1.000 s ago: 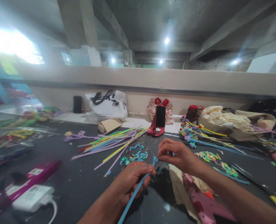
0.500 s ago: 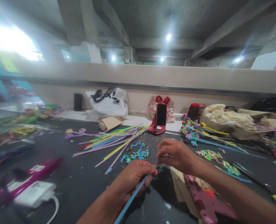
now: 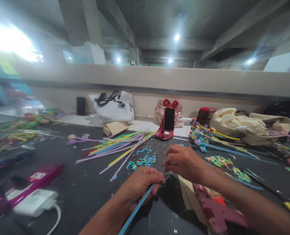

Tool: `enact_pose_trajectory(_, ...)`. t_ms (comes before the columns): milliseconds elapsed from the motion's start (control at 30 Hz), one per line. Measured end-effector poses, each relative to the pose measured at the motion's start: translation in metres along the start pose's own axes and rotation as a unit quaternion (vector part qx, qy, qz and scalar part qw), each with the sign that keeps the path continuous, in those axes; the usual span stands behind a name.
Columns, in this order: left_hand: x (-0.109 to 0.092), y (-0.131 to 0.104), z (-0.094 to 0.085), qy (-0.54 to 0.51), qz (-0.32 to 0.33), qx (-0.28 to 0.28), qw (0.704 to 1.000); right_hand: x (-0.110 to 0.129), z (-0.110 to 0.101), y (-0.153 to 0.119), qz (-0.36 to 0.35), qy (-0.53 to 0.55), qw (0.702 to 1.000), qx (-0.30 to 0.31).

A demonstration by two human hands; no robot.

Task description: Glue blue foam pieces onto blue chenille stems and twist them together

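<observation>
In the middle foreground, my left hand [image 3: 145, 182] is closed round a light blue pipe cleaner [image 3: 136, 210], which slopes down to the bottom edge. Just beyond its fingertips is my right hand [image 3: 181, 161], its fingers curled in a pinch; whatever they grip is hidden behind them. Short cut blue pieces [image 3: 145, 161] lie heaped on the dark table beyond my left hand. Under my right forearm a pink glue gun [image 3: 215, 212] rests on a beige cloth or paper [image 3: 186, 189].
Long coloured pipe cleaners [image 3: 120, 147] fan out at centre left. At right are finished-looking pompom stems [image 3: 201, 138], pastel cut pieces [image 3: 219, 161] and scissors [image 3: 269, 187]. A purple power strip [image 3: 47, 174] with a white charger [image 3: 36, 202] sits at left. A phone [image 3: 169, 119] stands at the back.
Both hands keep nearly the same pose, with the pipe cleaner still in the left. My right hand has shifted only very slightly, and the whole view has moved a little.
</observation>
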State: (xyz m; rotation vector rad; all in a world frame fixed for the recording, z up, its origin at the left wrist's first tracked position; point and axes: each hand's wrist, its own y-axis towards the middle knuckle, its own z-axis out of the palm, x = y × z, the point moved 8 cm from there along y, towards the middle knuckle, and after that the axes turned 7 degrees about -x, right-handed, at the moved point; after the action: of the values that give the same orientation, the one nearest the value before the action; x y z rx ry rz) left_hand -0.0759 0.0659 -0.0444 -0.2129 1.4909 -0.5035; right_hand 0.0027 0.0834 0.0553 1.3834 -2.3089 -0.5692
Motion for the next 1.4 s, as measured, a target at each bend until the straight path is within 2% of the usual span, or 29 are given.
enact_pose_trajectory(367, 0.001, 0.004, -0.002, -0.01, 0.01, 0.003, 1.0, 0.001, 0.002, 0.001, -0.013, -0.012, 1.0, 0.004)
enact_pose_trajectory(467, 0.0, 0.005, -0.001, -0.027, 0.021, 0.02, 0.999, 0.0, -0.005, 0.001, -0.009, 0.022, 1.0, -0.008)
enact_pose_trajectory(567, -0.004, 0.004, 0.0, -0.058, 0.03, 0.033, 0.997, -0.005, -0.023, -0.001, 0.03, 0.107, 0.993, -0.04)
enact_pose_trajectory(633, -0.007, 0.002, 0.0, -0.085, 0.038, 0.039, 0.995, -0.014, -0.039, -0.006, 0.079, 0.155, 0.981, -0.083)
enact_pose_trajectory(700, -0.01, 0.001, 0.001, -0.11, 0.046, 0.046, 0.992, -0.022, -0.052, -0.015, 0.13, 0.177, 0.968, -0.125)
enact_pose_trajectory(767, -0.012, 0.0, 0.001, -0.131, 0.049, 0.05, 0.989, -0.027, -0.056, -0.025, 0.171, 0.184, 0.958, -0.137)
enact_pose_trajectory(933, -0.014, -0.003, 0.003, -0.177, 0.048, 0.051, 0.982, -0.016, -0.041, -0.044, 0.22, 0.2, 0.952, -0.074)
enact_pose_trajectory(1133, -0.019, -0.01, -0.002, -0.231, 0.058, 0.035, 0.971, 0.015, -0.02, -0.039, 0.186, 0.207, 0.96, -0.011)
enact_pose_trajectory(1233, -0.022, -0.012, -0.004, -0.238, 0.072, 0.037, 0.968, 0.021, -0.007, -0.036, 0.192, 0.221, 0.956, -0.009)
enact_pose_trajectory(1300, -0.024, -0.012, -0.003, -0.238, 0.086, 0.051, 0.966, 0.019, 0.008, -0.036, 0.238, 0.274, 0.932, -0.008)
enact_pose_trajectory(1400, -0.027, -0.012, -0.003, -0.245, 0.113, 0.06, 0.961, 0.018, 0.038, -0.037, 0.337, 0.415, 0.845, 0.014)
